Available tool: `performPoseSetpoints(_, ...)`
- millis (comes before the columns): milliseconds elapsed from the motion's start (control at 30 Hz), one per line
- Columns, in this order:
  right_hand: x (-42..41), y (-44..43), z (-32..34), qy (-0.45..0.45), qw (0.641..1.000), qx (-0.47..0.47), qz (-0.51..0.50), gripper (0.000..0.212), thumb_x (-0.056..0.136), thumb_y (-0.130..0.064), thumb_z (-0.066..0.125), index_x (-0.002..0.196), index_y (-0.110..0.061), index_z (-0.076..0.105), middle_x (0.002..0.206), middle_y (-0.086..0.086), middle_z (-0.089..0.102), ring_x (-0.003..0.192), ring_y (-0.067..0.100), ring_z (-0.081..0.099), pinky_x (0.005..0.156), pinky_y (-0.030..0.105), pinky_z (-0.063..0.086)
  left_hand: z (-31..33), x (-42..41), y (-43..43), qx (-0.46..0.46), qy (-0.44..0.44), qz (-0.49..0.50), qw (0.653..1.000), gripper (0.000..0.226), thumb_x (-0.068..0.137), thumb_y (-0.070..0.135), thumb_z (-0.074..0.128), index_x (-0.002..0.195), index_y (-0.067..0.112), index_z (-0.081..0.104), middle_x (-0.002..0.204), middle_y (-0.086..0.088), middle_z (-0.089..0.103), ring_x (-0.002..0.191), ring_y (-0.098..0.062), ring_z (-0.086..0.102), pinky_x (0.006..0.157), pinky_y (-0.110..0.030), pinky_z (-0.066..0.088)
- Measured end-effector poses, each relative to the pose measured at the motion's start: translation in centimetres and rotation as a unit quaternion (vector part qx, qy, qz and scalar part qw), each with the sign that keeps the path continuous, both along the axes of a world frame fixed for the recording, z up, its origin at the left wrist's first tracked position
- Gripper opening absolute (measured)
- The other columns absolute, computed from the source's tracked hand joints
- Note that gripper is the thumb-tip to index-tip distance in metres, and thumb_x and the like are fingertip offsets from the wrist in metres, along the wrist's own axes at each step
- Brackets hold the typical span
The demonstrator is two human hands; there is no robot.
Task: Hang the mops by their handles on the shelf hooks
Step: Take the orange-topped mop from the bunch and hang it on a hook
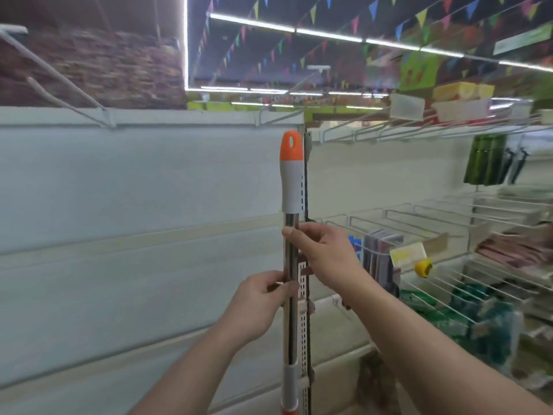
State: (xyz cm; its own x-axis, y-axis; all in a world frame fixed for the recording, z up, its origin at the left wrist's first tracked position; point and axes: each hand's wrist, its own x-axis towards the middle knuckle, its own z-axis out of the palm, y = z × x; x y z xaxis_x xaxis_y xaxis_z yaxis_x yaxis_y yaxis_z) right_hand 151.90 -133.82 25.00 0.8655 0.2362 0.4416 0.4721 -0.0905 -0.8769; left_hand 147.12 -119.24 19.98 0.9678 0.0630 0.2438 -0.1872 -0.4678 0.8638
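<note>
Both hands clasp mop handle (289, 265); orange cap (291, 146) apparently well above grip.

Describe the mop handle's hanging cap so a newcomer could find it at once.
Start at the white back panel of the shop shelving and find the shiny pole held upright by both hands. At its top sits the orange cap, the only piece with an oval hole.

white panel wall (134, 181) | ceiling strip lights (329, 35) | coloured bunting (374, 9)

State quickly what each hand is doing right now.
Left hand: closed on the mop handle, lower down.
Right hand: closed on the mop handle, higher up.
</note>
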Motion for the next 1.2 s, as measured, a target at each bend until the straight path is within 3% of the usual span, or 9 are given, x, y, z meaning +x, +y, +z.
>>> performPoseSetpoints(67,1.0,-1.1,1.0,-0.014,1.000,-0.010,0.024,0.023,0.097,-0.042,0.069,0.094,-0.021,0.079,0.080,0.010,0.067,0.074,0.019,0.066,0.066,0.040,0.062,1.3,0.2,-1.3,0.001,0.000,0.014,1.000,0.014,0.099,0.025,0.063,0.093,0.021,0.074,0.068,0.017,0.075,0.067,0.004,0.071,0.060,-0.015,0.044)
performPoseSetpoints(133,1.8,-1.9,1.8,-0.021,0.999,-0.016,0.039,0.022,0.097,-0.042,0.068,0.097,-0.023,0.078,0.084,0.014,0.073,0.077,0.023,0.071,0.067,0.044,0.063,2.2,0.5,-2.5,0.004,-0.006,0.031,0.999,0.014,0.099,0.024,0.062,0.093,0.022,0.074,0.070,0.016,0.077,0.068,0.002,0.072,0.063,-0.019,0.046)
performPoseSetpoints(267,3.2,-2.8,3.0,-0.040,0.999,-0.017,0.028,0.021,0.095,-0.045,0.069,0.091,-0.027,0.079,0.076,0.005,0.074,0.075,0.029,0.072,0.078,0.056,0.061,3.5,1.2,-4.1,0.005,-0.016,0.049,0.999,0.017,0.099,0.023,0.062,0.086,0.025,0.073,0.072,0.012,0.078,0.069,-0.001,0.074,0.066,-0.025,0.045)
performPoseSetpoints(500,4.9,-3.5,3.9,-0.052,0.998,-0.017,0.032,0.020,0.093,-0.050,0.070,0.091,-0.032,0.078,0.077,-0.010,0.073,0.081,0.015,0.072,0.087,0.053,0.062,4.2,2.3,-5.4,-0.012,-0.022,0.069,0.997,0.017,0.098,0.026,0.064,0.085,0.027,0.075,0.078,0.006,0.079,0.073,-0.008,0.073,0.071,-0.027,0.049)
performPoseSetpoints(767,5.4,-3.2,4.3,-0.076,0.996,-0.013,0.046,0.026,0.093,-0.053,0.067,0.097,-0.029,0.078,0.084,-0.001,0.077,0.084,0.020,0.074,0.084,0.054,0.062,4.4,2.7,-5.0,-0.029,-0.038,0.076,0.996,0.016,0.097,0.027,0.065,0.084,0.025,0.075,0.073,0.005,0.077,0.073,-0.011,0.070,0.076,-0.034,0.049)
performPoseSetpoints(1000,5.5,-3.5,4.4,-0.090,0.994,0.028,0.049,0.024,0.094,-0.047,0.070,0.095,-0.025,0.079,0.082,-0.001,0.077,0.083,0.022,0.074,0.083,0.055,0.062,4.7,2.5,-4.8,-0.011,-0.065,0.066,0.996,0.016,0.097,0.028,0.065,0.086,0.025,0.075,0.068,0.013,0.074,0.067,-0.001,0.068,0.071,-0.025,0.048)
performPoseSetpoints(1100,5.6,-3.6,4.3,-0.086,0.994,0.032,0.055,0.022,0.094,-0.047,0.070,0.091,-0.026,0.078,0.084,0.009,0.075,0.084,0.034,0.073,0.081,0.058,0.061,4.4,2.9,-4.6,0.000,-0.064,0.068,0.996,0.016,0.097,0.029,0.065,0.085,0.025,0.076,0.066,0.014,0.071,0.067,-0.001,0.066,0.074,-0.029,0.051)
performPoseSetpoints(1200,5.8,-3.3,4.1,-0.073,0.996,0.025,0.054,0.022,0.095,-0.045,0.069,0.094,-0.026,0.079,0.087,0.009,0.077,0.086,0.033,0.074,0.081,0.056,0.061,3.9,3.6,-4.0,0.005,-0.057,0.079,0.995,0.016,0.095,0.032,0.067,0.083,0.027,0.076,0.067,0.011,0.070,0.068,-0.004,0.065,0.078,-0.036,0.054)
